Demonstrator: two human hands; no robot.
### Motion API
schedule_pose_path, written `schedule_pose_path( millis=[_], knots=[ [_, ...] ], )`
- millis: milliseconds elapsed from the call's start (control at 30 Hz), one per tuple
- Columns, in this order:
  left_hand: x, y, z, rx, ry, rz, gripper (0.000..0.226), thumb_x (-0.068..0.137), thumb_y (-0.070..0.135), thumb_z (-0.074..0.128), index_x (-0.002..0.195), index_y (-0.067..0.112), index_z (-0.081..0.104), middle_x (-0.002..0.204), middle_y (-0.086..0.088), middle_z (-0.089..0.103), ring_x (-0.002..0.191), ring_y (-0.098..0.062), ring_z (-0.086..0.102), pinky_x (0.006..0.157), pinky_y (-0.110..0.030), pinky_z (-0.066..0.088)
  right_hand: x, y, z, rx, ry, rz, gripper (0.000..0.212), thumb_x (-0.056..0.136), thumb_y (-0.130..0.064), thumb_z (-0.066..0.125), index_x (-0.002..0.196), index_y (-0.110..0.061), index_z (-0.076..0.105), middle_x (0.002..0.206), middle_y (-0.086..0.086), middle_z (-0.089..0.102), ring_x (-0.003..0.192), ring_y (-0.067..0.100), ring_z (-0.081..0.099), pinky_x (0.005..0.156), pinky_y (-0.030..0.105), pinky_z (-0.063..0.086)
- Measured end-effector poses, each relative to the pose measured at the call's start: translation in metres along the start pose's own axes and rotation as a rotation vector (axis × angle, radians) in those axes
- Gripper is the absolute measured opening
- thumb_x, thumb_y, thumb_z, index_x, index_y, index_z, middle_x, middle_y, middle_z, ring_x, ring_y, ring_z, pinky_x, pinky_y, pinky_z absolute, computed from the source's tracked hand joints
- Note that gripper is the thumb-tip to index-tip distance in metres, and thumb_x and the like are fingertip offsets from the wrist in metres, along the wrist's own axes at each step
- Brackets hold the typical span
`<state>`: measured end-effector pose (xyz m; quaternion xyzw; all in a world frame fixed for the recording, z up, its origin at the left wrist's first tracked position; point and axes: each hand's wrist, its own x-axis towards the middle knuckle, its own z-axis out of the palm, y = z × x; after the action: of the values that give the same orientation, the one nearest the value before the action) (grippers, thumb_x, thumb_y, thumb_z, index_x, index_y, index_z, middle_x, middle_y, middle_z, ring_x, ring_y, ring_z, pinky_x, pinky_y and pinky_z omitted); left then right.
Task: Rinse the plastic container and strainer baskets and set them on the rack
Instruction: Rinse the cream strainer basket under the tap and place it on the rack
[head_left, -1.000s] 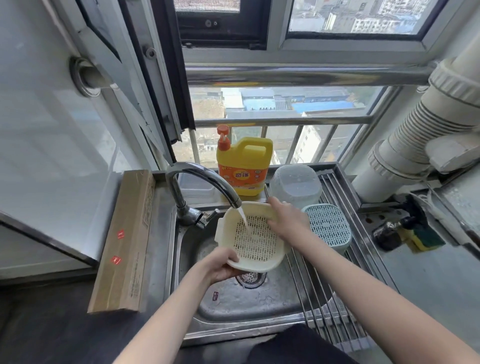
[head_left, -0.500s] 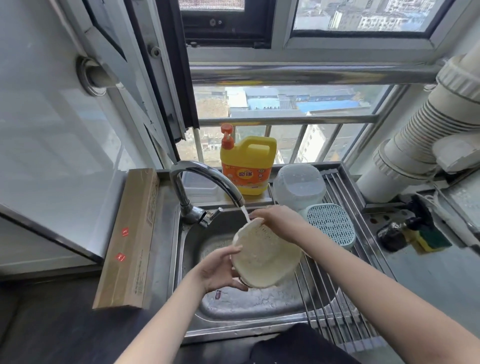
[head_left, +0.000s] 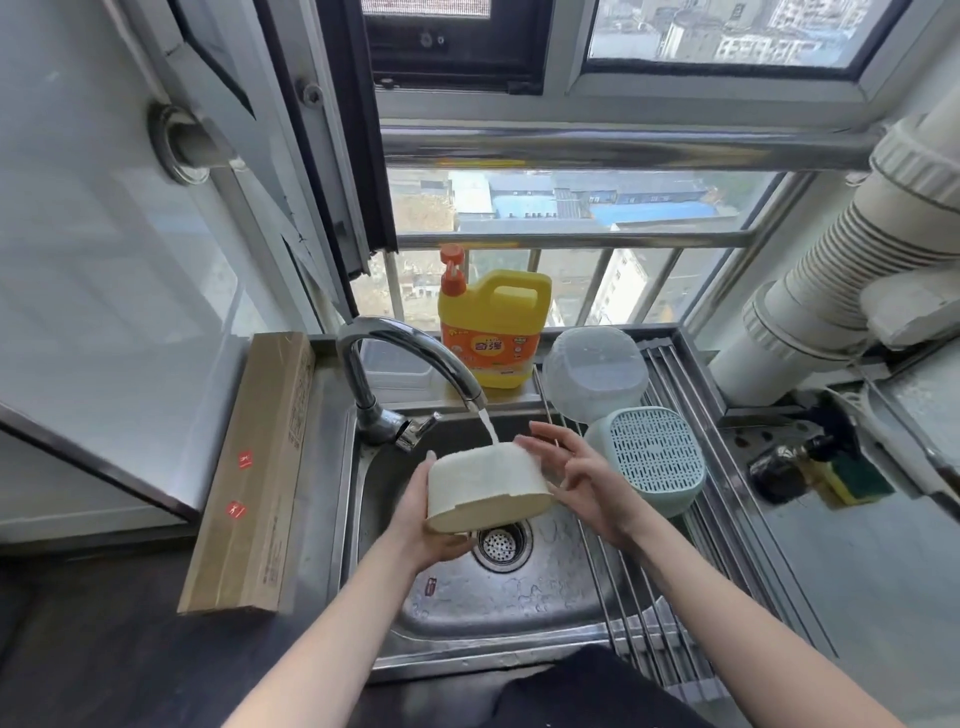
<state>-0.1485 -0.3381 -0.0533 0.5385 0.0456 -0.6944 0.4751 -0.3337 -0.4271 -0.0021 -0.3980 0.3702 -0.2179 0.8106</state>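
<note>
My left hand holds the cream plastic strainer basket upside down under the running tap, over the steel sink. My right hand stays spread flat beside it.

This is a small home kitchen in a high-rise flat. A stainless steel sink sits at the centre of the frame with a curved chrome tap running water, and a roll-up metal drying rack lies over its right side. At the back edge stands a yellow pump bottle of dish soap. A scrubbing sponge rests on the counter at the right, near a wide ribbed exhaust duct in the upper right. Above the sink, a barred window looks down on rooftops far below. A long cardboard box lies on the left.
</note>
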Motion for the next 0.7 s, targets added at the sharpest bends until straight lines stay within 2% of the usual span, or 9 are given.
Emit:
schedule_pose_path(
  millis=[100, 233, 300, 367, 433, 500, 567, 633, 700],
  knots=[
    [0.002, 0.003, 0.007, 0.182, 0.014, 0.19, 0.043, 0.077, 0.056, 0.051, 0.094, 0.019, 0.064, 0.09, -0.01, 0.066, 0.079, -0.026, 0.064, 0.064, -0.031, 0.052, 0.008, 0.012, 0.0, -0.021, 0.217, 0.028, 0.043, 0.101, -0.018, 0.032, 0.143, -0.014, 0.036, 0.15, 0.009, 0.037, 0.134, 0.024, 0.04, 0.11, 0.046, 0.034],
    [0.0, 0.006, 0.025, 0.336, 0.019, 0.525, 0.053, 0.081, 0.042, 0.049, 0.13, 0.021, 0.049, 0.13, -0.015, 0.055, 0.115, -0.031, 0.057, 0.088, -0.042, 0.05, 0.024, 0.025, 0.002, -0.156, 0.266, 0.216, 0.053, 0.094, -0.056, 0.037, 0.121, -0.016, 0.061, 0.115, 0.01, 0.069, 0.108, 0.027, 0.063, 0.095, 0.042, 0.049],
    [0.0, 0.005, 0.024, 0.415, 0.046, 0.628, 0.062, 0.075, 0.056, 0.049, 0.132, 0.033, 0.047, 0.136, -0.008, 0.051, 0.119, -0.027, 0.053, 0.098, -0.049, 0.047, 0.033, 0.023, 0.0, -0.211, 0.313, 0.157, 0.059, 0.086, -0.062, 0.043, 0.123, -0.019, 0.06, 0.118, 0.005, 0.068, 0.111, 0.025, 0.062, 0.101, 0.044, 0.046],
    [0.003, 0.003, 0.021, 0.521, 0.105, 0.696, 0.07, 0.075, 0.071, 0.042, 0.138, 0.042, 0.039, 0.144, -0.001, 0.045, 0.128, -0.022, 0.046, 0.105, -0.05, 0.041, 0.037, 0.014, 0.004, -0.323, 0.343, 0.04, 0.057, 0.087, -0.053, 0.051, 0.133, -0.02, 0.053, 0.13, -0.005, 0.058, 0.119, 0.016, 0.054, 0.105, 0.037, 0.04],
    [0.005, 0.004, 0.021, 0.557, 0.117, 0.701, 0.073, 0.078, 0.076, 0.033, 0.143, 0.042, 0.033, 0.15, 0.004, 0.039, 0.135, -0.017, 0.038, 0.112, -0.047, 0.031, 0.036, 0.005, 0.011, -0.389, 0.367, -0.084, 0.042, 0.093, -0.023, 0.052, 0.134, -0.016, 0.051, 0.127, -0.004, 0.055, 0.114, 0.014, 0.052, 0.094, 0.026, 0.044],
    [0.009, 0.007, 0.024, 0.412, 0.072, 0.623, 0.065, 0.088, 0.067, 0.031, 0.143, 0.032, 0.037, 0.145, 0.0, 0.047, 0.131, -0.018, 0.045, 0.112, -0.044, 0.032, 0.036, 0.002, 0.015, -0.427, 0.371, -0.178, 0.043, 0.09, -0.009, 0.053, 0.131, -0.019, 0.052, 0.125, 0.003, 0.059, 0.11, 0.017, 0.058, 0.09, 0.032, 0.051],
    [0.012, 0.009, 0.025, 0.234, 0.064, 0.549, 0.055, 0.093, 0.053, 0.037, 0.136, 0.021, 0.048, 0.13, -0.008, 0.061, 0.119, -0.024, 0.057, 0.106, -0.046, 0.042, 0.035, 0.003, 0.019, -0.452, 0.345, -0.218, 0.045, 0.087, -0.008, 0.057, 0.13, -0.023, 0.053, 0.124, 0.003, 0.059, 0.11, 0.017, 0.059, 0.09, 0.035, 0.053],
    [0.015, 0.009, 0.02, 0.132, 0.118, 0.483, 0.056, 0.084, 0.049, 0.049, 0.129, 0.017, 0.055, 0.122, -0.012, 0.066, 0.112, -0.029, 0.062, 0.101, -0.05, 0.046, 0.032, 0.008, 0.024, -0.478, 0.3, -0.239, 0.048, 0.084, -0.009, 0.06, 0.129, -0.023, 0.053, 0.124, 0.001, 0.057, 0.108, 0.013, 0.058, 0.085, 0.03, 0.053],
    [0.015, 0.007, 0.014, 0.077, 0.143, 0.414, 0.055, 0.078, 0.046, 0.056, 0.123, 0.015, 0.059, 0.118, -0.015, 0.067, 0.108, -0.031, 0.064, 0.098, -0.052, 0.049, 0.03, 0.016, 0.03, -0.523, 0.264, -0.276, 0.053, 0.078, -0.017, 0.062, 0.129, -0.024, 0.053, 0.126, -0.002, 0.054, 0.113, 0.013, 0.055, 0.091, 0.032, 0.05]
  ],
)
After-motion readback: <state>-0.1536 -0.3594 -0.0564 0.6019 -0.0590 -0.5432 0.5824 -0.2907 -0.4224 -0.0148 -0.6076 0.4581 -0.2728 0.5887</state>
